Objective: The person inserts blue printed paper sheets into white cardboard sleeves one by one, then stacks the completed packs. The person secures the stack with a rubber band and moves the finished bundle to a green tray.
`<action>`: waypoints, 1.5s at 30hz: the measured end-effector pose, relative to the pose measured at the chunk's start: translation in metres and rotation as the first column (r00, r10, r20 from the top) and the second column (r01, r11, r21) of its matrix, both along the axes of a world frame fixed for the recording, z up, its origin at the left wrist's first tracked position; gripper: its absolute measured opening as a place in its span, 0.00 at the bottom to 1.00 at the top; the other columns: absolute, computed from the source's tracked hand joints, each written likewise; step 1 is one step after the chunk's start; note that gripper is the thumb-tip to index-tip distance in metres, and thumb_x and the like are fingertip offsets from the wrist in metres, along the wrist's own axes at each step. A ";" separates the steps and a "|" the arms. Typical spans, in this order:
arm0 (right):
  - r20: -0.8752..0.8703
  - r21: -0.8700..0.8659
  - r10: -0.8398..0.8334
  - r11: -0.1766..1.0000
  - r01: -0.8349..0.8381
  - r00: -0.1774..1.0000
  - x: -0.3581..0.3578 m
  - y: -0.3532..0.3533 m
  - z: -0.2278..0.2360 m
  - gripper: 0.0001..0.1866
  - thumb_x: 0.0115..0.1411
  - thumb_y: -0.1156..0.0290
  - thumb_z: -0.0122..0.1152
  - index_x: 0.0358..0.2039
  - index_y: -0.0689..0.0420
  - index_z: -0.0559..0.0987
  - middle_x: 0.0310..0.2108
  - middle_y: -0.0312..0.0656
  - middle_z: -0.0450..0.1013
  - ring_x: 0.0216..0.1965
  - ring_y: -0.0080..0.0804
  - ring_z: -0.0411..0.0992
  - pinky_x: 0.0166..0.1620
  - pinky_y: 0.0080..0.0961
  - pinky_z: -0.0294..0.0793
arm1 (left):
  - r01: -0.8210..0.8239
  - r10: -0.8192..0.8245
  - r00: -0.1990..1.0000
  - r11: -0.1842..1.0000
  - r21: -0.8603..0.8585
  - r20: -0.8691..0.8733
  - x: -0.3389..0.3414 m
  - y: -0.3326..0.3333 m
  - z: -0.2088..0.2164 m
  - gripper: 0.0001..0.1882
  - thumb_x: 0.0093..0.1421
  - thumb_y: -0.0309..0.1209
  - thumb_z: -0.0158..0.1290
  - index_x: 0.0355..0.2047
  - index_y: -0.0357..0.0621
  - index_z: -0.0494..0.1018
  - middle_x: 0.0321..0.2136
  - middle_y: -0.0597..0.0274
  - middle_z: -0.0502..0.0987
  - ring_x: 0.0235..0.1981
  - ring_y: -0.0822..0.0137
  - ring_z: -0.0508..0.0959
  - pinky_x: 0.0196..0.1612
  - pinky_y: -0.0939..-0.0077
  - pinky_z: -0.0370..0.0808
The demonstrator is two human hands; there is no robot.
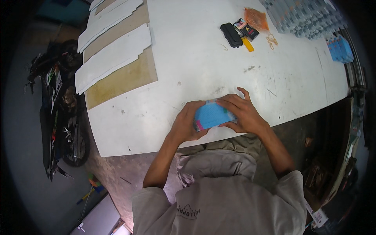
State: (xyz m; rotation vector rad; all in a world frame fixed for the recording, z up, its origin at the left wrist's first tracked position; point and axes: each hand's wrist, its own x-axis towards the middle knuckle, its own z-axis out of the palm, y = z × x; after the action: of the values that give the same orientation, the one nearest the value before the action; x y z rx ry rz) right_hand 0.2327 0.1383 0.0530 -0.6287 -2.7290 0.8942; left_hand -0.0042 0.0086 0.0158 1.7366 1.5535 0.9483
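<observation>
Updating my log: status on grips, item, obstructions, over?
Left grip and right grip both on blue rectangular item. Item by near edge of white table. Black case farther up, apart from both grips.

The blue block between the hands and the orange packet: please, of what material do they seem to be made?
Blue block: probably printed paper or card, smooth, judging by its flat face and coloured patches; blur leaves the gloss unclear.
Orange packet: likely thin, somewhat shiny plastic film, as its crinkled surface seems to show pale highlights.
</observation>
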 end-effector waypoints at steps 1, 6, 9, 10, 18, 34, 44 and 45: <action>0.001 -0.001 -0.001 1.000 0.001 1.000 0.000 0.000 -0.001 0.41 0.50 0.55 0.80 0.63 0.52 0.74 0.58 0.39 0.75 0.60 0.37 0.71 0.72 0.62 0.49 | -0.010 0.009 0.999 1.000 0.004 0.036 0.000 -0.001 -0.001 0.47 0.42 0.29 0.72 0.64 0.45 0.65 0.56 0.46 0.73 0.56 0.43 0.77 0.56 0.53 0.79; -0.003 0.006 -0.005 1.000 0.005 1.000 -0.002 0.000 0.000 0.40 0.50 0.55 0.80 0.62 0.51 0.74 0.58 0.39 0.75 0.60 0.38 0.72 0.73 0.63 0.47 | 0.033 -0.034 0.999 0.999 0.008 0.025 -0.011 -0.003 -0.001 0.51 0.39 0.24 0.66 0.68 0.47 0.62 0.60 0.47 0.72 0.61 0.42 0.73 0.66 0.52 0.71; 0.009 0.015 0.003 1.000 -0.003 1.000 -0.003 0.001 0.000 0.41 0.49 0.55 0.81 0.63 0.52 0.74 0.58 0.39 0.75 0.61 0.38 0.71 0.73 0.63 0.46 | 0.089 -0.089 0.996 0.996 0.002 0.015 -0.020 -0.014 -0.002 0.53 0.39 0.22 0.63 0.71 0.47 0.61 0.64 0.47 0.69 0.65 0.41 0.70 0.72 0.51 0.65; 0.008 0.025 0.011 1.000 -0.011 1.000 -0.003 0.002 -0.001 0.42 0.49 0.54 0.81 0.63 0.52 0.74 0.58 0.39 0.75 0.61 0.37 0.71 0.73 0.62 0.45 | 0.108 -0.108 0.994 0.994 0.000 0.013 -0.023 -0.018 -0.002 0.54 0.39 0.22 0.62 0.71 0.48 0.60 0.66 0.46 0.68 0.66 0.41 0.68 0.73 0.51 0.63; -0.288 -0.353 -0.291 0.918 0.182 0.912 0.018 -0.005 -0.010 0.54 0.54 0.46 0.76 0.72 0.60 0.61 0.73 0.54 0.58 0.76 0.48 0.53 0.77 0.52 0.41 | -0.121 0.120 0.963 0.993 -0.014 0.240 -0.022 -0.032 0.014 0.58 0.49 0.36 0.63 0.77 0.38 0.46 0.77 0.43 0.49 0.78 0.42 0.47 0.77 0.53 0.48; -0.511 -0.843 -0.848 0.462 -0.277 0.141 0.009 -0.069 -0.056 0.51 0.70 0.42 0.47 0.77 0.67 0.42 0.80 0.55 0.37 0.80 0.46 0.34 0.78 0.42 0.30 | -0.561 0.414 0.573 0.827 -0.030 0.707 0.047 -0.036 0.008 0.66 0.61 0.81 0.30 0.77 0.35 0.30 0.78 0.41 0.33 0.79 0.50 0.33 0.79 0.54 0.27; -0.376 -0.837 -0.673 0.541 0.078 0.637 0.011 -0.105 -0.046 0.61 0.60 0.58 0.64 0.76 0.69 0.32 0.80 0.56 0.31 0.80 0.45 0.34 0.78 0.40 0.32 | -0.452 0.415 0.596 0.881 -0.139 0.688 0.060 -0.025 0.022 0.73 0.53 0.87 0.27 0.77 0.34 0.32 0.78 0.39 0.34 0.79 0.47 0.32 0.78 0.51 0.27; -0.395 -0.843 -0.727 0.529 0.092 0.562 0.003 -0.102 -0.049 0.62 0.58 0.58 0.65 0.76 0.68 0.31 0.80 0.55 0.31 0.80 0.45 0.34 0.78 0.40 0.32 | -0.439 0.414 0.601 0.886 -0.151 0.684 0.066 -0.027 0.023 0.73 0.53 0.87 0.27 0.77 0.33 0.33 0.78 0.39 0.33 0.79 0.47 0.32 0.78 0.52 0.27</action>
State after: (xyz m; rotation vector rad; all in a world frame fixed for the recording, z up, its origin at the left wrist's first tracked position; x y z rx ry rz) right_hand 0.2359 0.0358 0.0037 -0.8281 -1.2609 1.6738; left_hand 0.0620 -0.0180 0.0392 0.8020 1.4158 1.6482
